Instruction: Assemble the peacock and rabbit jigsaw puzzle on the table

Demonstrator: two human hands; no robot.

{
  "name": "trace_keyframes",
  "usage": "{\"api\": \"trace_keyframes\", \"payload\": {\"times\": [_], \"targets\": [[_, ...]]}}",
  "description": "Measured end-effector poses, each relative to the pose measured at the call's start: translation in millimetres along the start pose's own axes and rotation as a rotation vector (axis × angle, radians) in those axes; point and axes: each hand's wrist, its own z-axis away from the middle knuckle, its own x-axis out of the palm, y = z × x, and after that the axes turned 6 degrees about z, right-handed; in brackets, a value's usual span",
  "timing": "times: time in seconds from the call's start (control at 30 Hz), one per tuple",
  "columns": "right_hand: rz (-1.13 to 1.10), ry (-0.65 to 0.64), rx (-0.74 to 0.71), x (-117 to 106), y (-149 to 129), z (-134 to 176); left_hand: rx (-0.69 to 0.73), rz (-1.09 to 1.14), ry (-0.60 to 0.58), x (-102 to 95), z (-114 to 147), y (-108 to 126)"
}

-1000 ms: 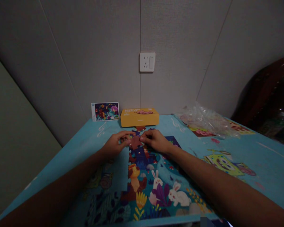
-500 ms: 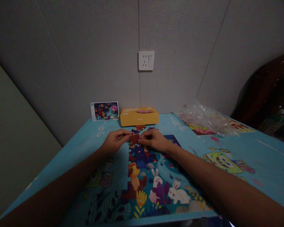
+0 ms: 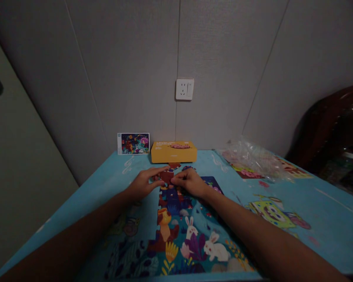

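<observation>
A reddish-brown jigsaw puzzle piece [image 3: 167, 177] is held up above the far left part of a partly assembled jigsaw puzzle [image 3: 191, 235]. My right hand [image 3: 191, 182] pinches its right edge between thumb and fingers. At the left edge, my left hand [image 3: 145, 184] has its thumb low on the piece and its index finger stretched along the top. The puzzle shows white rabbits, flowers and an orange animal; its left side has an open stepped edge. My right hand and forearm cover part of its far right side.
Behind the hands stands a yellow box [image 3: 174, 152], with loose puzzle pieces [image 3: 174, 166] before it. A picture card [image 3: 133, 143] leans on the wall to its left. Clear plastic wrapping [image 3: 253, 156] lies at the back right of the blue tabletop [image 3: 91, 196].
The view has tilted up slightly. My left index finger has straightened along the piece's top, and the piece has turned a little between my hands.
</observation>
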Motion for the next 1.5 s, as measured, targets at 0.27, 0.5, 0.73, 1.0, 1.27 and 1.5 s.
{"api": "trace_keyframes", "payload": {"times": [0.27,0.5,0.73,1.0,1.27,1.5], "targets": [[0.296,0.140,0.055,-5,4,-5,-0.038,-0.064,0.014,-3.7,-1,-4],[0.721,0.491,0.247,-44,17,-4,-0.184,-0.132,0.127,-7.8,-3,-13],[0.845,0.421,0.278,-44,27,-8,-0.195,-0.180,0.114,-8.2,-4,-18],[0.838,0.449,0.345,-46,32,-11,-0.253,-0.316,0.062,-9.2,-4,-27],[0.840,0.463,0.380,-46,32,-11,-0.272,-0.406,0.035,-11.0,-2,-33],[0.777,0.498,0.408,-51,29,-8,-0.219,-0.385,0.022,-10.9,-2,-26]]}}
